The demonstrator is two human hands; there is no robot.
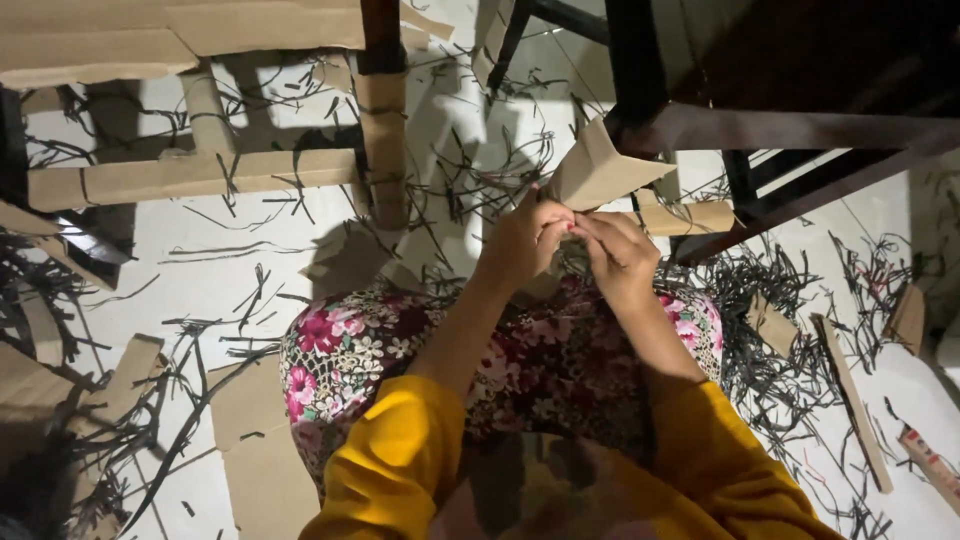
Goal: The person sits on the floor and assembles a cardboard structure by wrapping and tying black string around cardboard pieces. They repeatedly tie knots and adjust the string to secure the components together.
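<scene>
Pinching with both hands, you hold a folded tan cardboard corner piece (598,172) at the centre of the scene, just beyond your knees. Your left hand (527,240) grips its near lower edge with fingers curled shut; your right hand (617,252) closes on the same edge from the right, so the two hands touch each other. The cardboard piece rises up and to the far right of the hands, its pointed fold tilted away from you. Just right of the hands, a short tan cardboard-wrapped bar (690,217) meets a dark brown wooden furniture frame (780,130). To the far left stands a second frame of cardboard-wrapped rails (200,175), bound with thin dark strips. Your lap, in red-and-white floral cloth (540,365), lies near and below the hands, with yellow sleeves (400,455) nearest the camera. Black plastic strapping offcuts (780,290) and flat cardboard scraps (850,400) litter the pale floor (230,290) on both sides.
</scene>
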